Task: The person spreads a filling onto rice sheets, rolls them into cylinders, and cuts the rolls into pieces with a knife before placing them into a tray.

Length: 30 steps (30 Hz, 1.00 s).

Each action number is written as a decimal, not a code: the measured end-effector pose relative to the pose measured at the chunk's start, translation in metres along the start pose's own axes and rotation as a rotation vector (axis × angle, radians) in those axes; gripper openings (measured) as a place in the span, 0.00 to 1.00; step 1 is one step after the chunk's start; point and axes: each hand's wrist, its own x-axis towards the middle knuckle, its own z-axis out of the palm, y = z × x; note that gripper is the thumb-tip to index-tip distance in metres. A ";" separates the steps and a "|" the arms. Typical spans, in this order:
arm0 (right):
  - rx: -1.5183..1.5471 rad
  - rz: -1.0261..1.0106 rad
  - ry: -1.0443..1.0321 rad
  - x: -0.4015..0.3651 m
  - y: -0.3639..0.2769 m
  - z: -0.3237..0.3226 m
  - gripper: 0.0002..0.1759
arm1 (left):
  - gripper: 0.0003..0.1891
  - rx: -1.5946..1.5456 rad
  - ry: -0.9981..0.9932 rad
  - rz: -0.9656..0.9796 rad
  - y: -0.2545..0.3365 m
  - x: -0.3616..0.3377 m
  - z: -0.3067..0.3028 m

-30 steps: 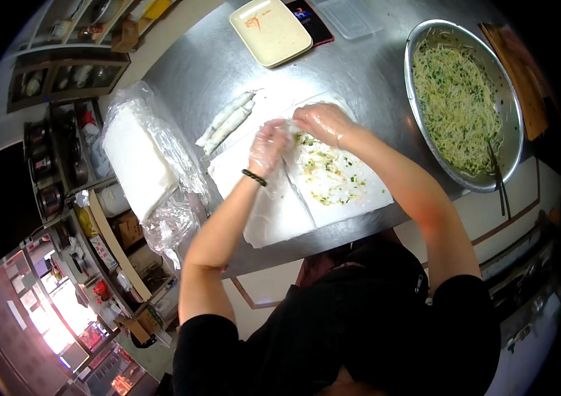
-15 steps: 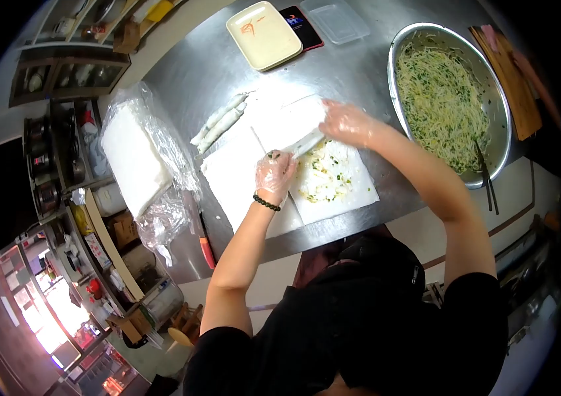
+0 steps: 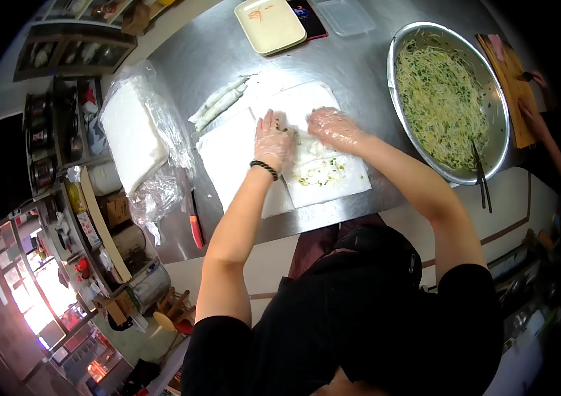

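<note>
Both my hands wear clear plastic gloves. My left hand (image 3: 275,138) rests on the white wrapper sheets with its fingers stretched out. Opposite it, my right hand (image 3: 336,130) has its fingers bent around the side of a partly rolled wrapper (image 3: 304,146), whose far part lies under and between my hands. On the near part of this sheet, bits of green and pale filling (image 3: 323,173) are scattered. Another wrapper sheet (image 3: 227,158) lies flat to the left. Finished white rolls (image 3: 219,102) lie beyond it.
At right stands a large metal bowl (image 3: 392,86) of shredded filling with chopsticks (image 3: 481,175). A person's hand (image 3: 528,113) is at a wooden board (image 3: 517,99). Left are a wrapper stack (image 3: 132,142) in plastic and a red-handled knife (image 3: 196,231). A cream tray (image 3: 270,30) sits at the back.
The lifted wrapper edge has come down over the filling. My left hand has flattened from a closed grip, and my right hand has moved slightly nearer, onto the folded part.
</note>
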 end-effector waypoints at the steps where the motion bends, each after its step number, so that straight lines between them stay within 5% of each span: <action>1: 0.082 0.006 -0.288 0.000 0.000 -0.004 0.08 | 0.12 -0.152 -0.141 0.016 -0.007 -0.002 -0.003; 2: 0.083 -0.057 -0.230 -0.007 -0.003 -0.005 0.08 | 0.12 -0.230 -0.593 -0.132 -0.009 -0.004 -0.005; 5: 0.189 0.042 -0.431 -0.030 -0.014 -0.004 0.08 | 0.13 -0.274 -0.419 0.119 0.008 -0.051 -0.002; 6: 0.180 -0.171 -0.409 -0.033 -0.015 -0.021 0.08 | 0.16 -0.318 -0.461 0.058 0.020 -0.052 -0.017; 7: 0.184 -0.174 -0.411 -0.032 -0.017 -0.019 0.08 | 0.16 -0.319 -0.464 0.054 0.026 -0.050 -0.018; 9: 0.168 0.174 -0.105 -0.027 -0.021 -0.015 0.08 | 0.16 -0.249 -0.297 -0.253 0.037 -0.042 -0.015; 10: -0.021 0.043 0.136 -0.026 -0.018 -0.010 0.07 | 0.12 -0.147 -0.073 -0.156 0.039 -0.027 -0.016; 11: -0.022 0.042 0.137 -0.026 -0.017 -0.005 0.07 | 0.12 -0.146 -0.072 -0.156 0.035 -0.026 -0.010; 13: 0.073 -0.073 -0.250 -0.025 -0.017 -0.003 0.07 | 0.09 -0.278 -0.316 -0.070 0.029 -0.028 -0.001; 14: 0.049 -0.146 -0.284 -0.034 -0.019 -0.006 0.07 | 0.05 -0.207 -0.304 -0.005 0.033 -0.036 0.000; 18: 0.048 -0.214 -0.332 -0.059 -0.027 -0.006 0.07 | 0.08 -0.330 -0.288 -0.077 0.039 -0.065 -0.011; 22: -0.064 -0.050 0.146 -0.055 -0.018 -0.009 0.10 | 0.10 -0.358 -0.186 -0.293 0.042 -0.066 -0.006; 26: -0.017 -0.182 -0.095 -0.073 -0.015 0.004 0.09 | 0.12 -0.127 -0.223 -0.141 0.040 -0.076 -0.004; 28: -0.102 -0.254 -0.126 -0.086 -0.021 0.004 0.08 | 0.10 -0.155 -0.462 -0.249 0.042 -0.086 -0.003; 30: 0.081 -0.080 -0.190 -0.092 -0.024 0.005 0.08 | 0.09 -0.329 -0.326 -0.396 0.046 -0.090 -0.005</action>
